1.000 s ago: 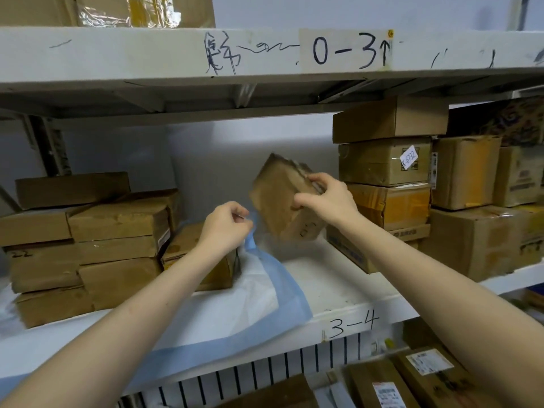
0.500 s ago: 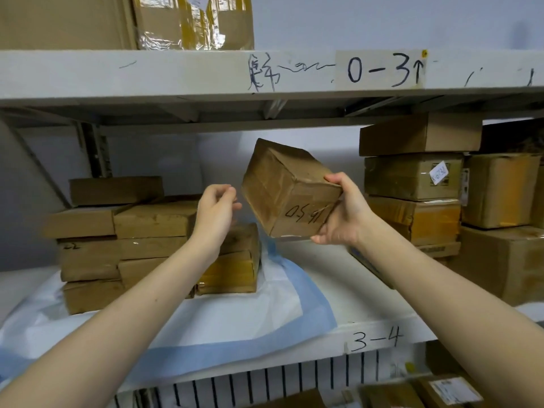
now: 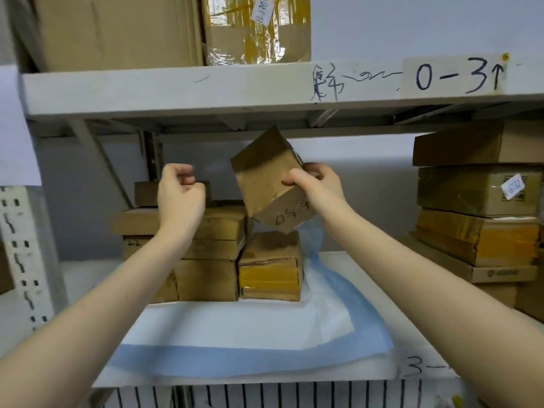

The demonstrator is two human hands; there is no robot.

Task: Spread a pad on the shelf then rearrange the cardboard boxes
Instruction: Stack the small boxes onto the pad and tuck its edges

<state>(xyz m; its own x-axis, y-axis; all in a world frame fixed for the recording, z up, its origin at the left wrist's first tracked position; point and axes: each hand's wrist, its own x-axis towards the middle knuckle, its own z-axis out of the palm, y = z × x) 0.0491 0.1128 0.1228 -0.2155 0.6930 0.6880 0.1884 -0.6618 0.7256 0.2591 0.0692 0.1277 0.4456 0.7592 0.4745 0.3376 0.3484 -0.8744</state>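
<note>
Our blue-edged white pad [image 3: 235,328] lies spread at the shelf's [image 3: 368,278] front edge, and above it our left hand [image 3: 179,198] hangs loosely curled and empty while our right hand [image 3: 318,187] grips a tilted cardboard box [image 3: 265,184] just over the stacked boxes [image 3: 212,260] at the pad's rear.

Your right hand [image 3: 316,187] gripped a box [image 3: 265,184], thumb on its near face, fingers curled over the far edge. Your left hand [image 3: 179,192] hung raised beside it, fingers loosely curled, holding nothing. Both bare forearms reached up and forward.
</note>
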